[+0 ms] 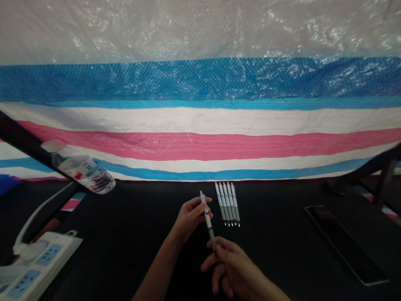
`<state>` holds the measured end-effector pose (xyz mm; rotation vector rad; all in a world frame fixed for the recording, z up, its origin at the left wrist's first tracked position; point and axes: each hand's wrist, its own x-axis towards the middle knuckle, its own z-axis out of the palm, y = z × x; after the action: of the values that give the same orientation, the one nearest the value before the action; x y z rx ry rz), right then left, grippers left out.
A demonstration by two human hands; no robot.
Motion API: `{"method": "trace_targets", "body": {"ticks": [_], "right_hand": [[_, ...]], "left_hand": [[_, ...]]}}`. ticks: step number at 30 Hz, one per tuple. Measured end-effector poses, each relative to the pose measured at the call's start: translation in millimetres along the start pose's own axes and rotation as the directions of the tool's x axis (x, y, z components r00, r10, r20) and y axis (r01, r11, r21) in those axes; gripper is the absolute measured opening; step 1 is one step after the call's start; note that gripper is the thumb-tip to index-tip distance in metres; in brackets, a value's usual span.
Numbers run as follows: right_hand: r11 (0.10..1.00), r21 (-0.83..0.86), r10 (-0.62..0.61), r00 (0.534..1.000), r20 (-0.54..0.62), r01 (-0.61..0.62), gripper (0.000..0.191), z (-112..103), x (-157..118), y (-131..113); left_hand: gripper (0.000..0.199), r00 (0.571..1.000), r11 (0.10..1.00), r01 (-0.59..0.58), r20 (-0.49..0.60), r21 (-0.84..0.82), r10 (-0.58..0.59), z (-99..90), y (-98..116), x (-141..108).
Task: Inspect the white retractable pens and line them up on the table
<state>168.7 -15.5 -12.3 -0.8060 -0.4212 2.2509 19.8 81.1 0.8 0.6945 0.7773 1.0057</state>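
Retractable pen (207, 219), long axis slanting, tip down into right hand (230, 267)

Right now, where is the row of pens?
In the head view, the row of pens lies on the black table, right of the left hand, above the right hand.

Makeshift workspace: striped tarpaulin wall (200, 142), black table (275, 238), power strip (40, 263)

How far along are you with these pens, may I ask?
Five pens lie lined up on the black table, seemingly done. A sixth pen is in hand, between the left hand and right hand. No further pens show, so little seems left.
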Motion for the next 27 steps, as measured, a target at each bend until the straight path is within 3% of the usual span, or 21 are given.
{"method": "trace_targets", "body": {"ticks": [3,10,15,20,24,27], "right_hand": [[0.999,-0.033,-0.037,0.999,0.003,0.037,0.042,-0.6,0.7,2.5],[1.000,-0.024,0.007,0.999,-0.045,-0.008,0.052,0.4,0.9,2.9],[0.993,-0.091,-0.074,0.996,-0.056,0.069,0.047,0.4,2.3,5.6],[0.999,-0.032,-0.045,0.997,-0.069,0.043,0.059,4.5,1.3,3.4],[0.993,-0.077,-0.099,0.994,-0.047,0.095,0.045,-0.9,2.5,6.3],[0.996,-0.062,-0.073,0.997,-0.034,0.071,0.044,-4.5,3.6,7.4]], "left_hand": [[0.037,1.000,1.000,0.019,0.016,0.006,-0.019,-0.4,0.2,0.2],[0.037,0.999,1.000,0.026,0.027,0.011,-0.026,-2.1,-1.6,-0.5],[0.036,0.999,1.000,0.025,0.037,0.018,-0.025,-1.3,-3.3,0.0],[0.037,1.000,0.999,0.012,0.012,0.032,-0.012,-2.9,-3.0,0.4],[0.036,1.000,0.999,0.014,0.010,0.032,-0.014,-1.8,-3.2,-0.3],[0.036,0.999,0.999,0.029,0.027,0.017,-0.029,0.3,-3.0,-0.7]]}}
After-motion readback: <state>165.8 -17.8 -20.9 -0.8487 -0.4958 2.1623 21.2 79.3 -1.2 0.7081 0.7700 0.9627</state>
